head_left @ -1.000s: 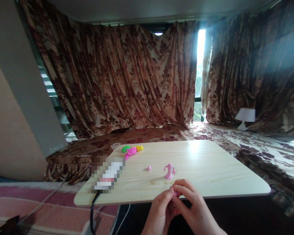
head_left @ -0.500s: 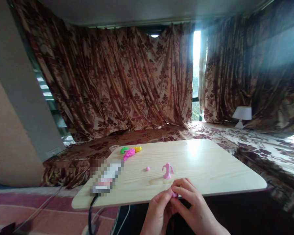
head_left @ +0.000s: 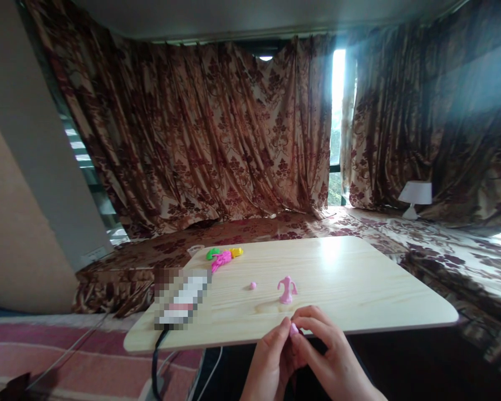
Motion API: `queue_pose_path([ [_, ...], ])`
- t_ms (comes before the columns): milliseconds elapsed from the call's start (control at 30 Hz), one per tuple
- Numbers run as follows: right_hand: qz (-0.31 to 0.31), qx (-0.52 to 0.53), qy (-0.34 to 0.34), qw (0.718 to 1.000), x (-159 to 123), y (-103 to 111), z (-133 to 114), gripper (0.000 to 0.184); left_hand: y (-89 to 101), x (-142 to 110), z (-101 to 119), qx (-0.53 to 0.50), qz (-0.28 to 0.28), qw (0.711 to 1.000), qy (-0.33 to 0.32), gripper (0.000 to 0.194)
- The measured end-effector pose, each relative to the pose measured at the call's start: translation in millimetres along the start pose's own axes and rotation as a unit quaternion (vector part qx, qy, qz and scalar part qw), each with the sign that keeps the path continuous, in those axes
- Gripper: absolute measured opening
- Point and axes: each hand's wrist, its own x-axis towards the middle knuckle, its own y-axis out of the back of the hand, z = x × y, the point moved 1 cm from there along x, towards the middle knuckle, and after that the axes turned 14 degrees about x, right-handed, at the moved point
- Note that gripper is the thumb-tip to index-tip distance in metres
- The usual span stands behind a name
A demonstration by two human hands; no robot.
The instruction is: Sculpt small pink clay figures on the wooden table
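Observation:
My left hand [head_left: 271,362] and my right hand [head_left: 332,359] meet at the near edge of a pale wooden table [head_left: 359,289]. Their fingertips pinch a small pink clay piece [head_left: 294,329] between them. Just beyond my hands a small pink clay figure [head_left: 287,289] stands upright on the table. A tiny pink clay ball [head_left: 253,285] lies to its left.
Green, pink and yellow clay tools [head_left: 224,256] lie at the table's far left corner. A pixelated flat object [head_left: 182,297] with a black cable [head_left: 155,362] rests at the left edge. Patterned curtains and bedding surround the table; a white lamp [head_left: 414,196] stands at right.
My hands stay together at the table edge, fingers shifting slightly on the pink piece. The view has swayed a little; nothing on the table moved.

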Motion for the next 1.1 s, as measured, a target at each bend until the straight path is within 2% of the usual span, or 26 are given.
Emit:
queue_pose_path([
  [200,0.018,-0.038,0.018,0.999,2,-1,2,0.009,2.6,2,-8,0.034,0.013,0.999,0.000,0.036],
  [333,0.010,-0.050,0.013,0.999,-1,-1,9,0.007,8.2,3,-8,0.096,0.011,0.995,-0.032,0.030],
  [500,0.026,-0.029,0.014,0.999,-1,-1,13,0.014,9.5,5,-5,0.053,0.021,0.998,-0.029,0.028],
  [667,0.037,-0.027,0.017,0.999,-2,2,16,0.011,9.2,6,-6,0.109,0.033,0.993,-0.016,0.032],
  [900,-0.005,-0.040,0.000,0.999,-4,1,13,0.017,9.4,4,-5,0.056,0.047,0.997,-0.022,0.031],
  [1100,0.009,-0.034,0.006,0.999,-3,2,17,0.014,15.9,6,-8,0.100,0.006,0.994,-0.036,0.027],
])
